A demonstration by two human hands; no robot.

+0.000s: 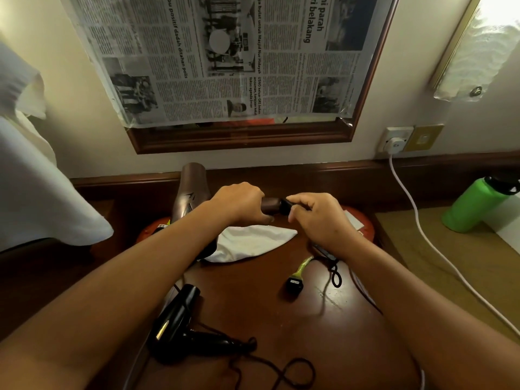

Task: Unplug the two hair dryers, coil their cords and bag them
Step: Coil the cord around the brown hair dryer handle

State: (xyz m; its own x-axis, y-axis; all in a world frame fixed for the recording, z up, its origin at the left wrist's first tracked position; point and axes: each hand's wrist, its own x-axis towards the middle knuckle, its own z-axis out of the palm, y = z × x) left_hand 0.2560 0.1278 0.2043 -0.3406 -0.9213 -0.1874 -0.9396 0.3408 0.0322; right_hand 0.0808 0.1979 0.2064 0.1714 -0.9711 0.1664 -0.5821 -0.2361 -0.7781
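Note:
A brown hair dryer (191,192) is held up above the dark wooden table (281,319), barrel pointing at the wall. My left hand (242,204) grips its handle. My right hand (315,218) pinches the black cord end at the handle's tip. Under my hands lies a white cloth bag (253,242). A black hair dryer (176,325) lies at the near left, its black cord (281,370) loose on the table. A black plug (292,285) with a green strap lies mid-table.
A white plug (395,143) sits in the wall socket at the right, its white cable (416,220) trailing down. A green bottle (475,206) lies on the right ledge. White fabric (36,192) hangs at the left. A newspaper-covered mirror (225,57) is ahead.

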